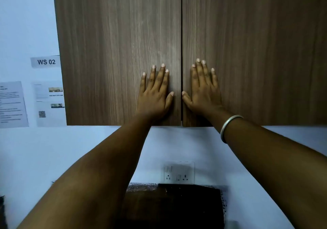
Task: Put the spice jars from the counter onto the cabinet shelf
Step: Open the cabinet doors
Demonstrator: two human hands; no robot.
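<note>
Spice jars: none in view, so I can't tell where they sit; shelf is hidden behind the doors. Cabinet is shut, left door [115, 52] and right door [256, 52] meeting at the centre seam. Left hand [154, 94] is flat on the left door, right hand [204, 90] flat on the right door, both just beside the seam, low near the bottom edge. Fingers spread, palms on the wood, gripping nothing. Bangle [228, 128] on the right wrist.

My read: either pressing the doors closed at the end, or a push-to-open start. One frame won't settle it. No handles visible, so push latches seem likely.

If opening: press in near the seam, release, then hook fingertips on the door edges or under the bottom lip and swing both out. Arms must clear the door arcs. Then look down to the tabletop [177, 207] to find the jars; only a dark slab of it shows below the socket [178, 173].
</note>
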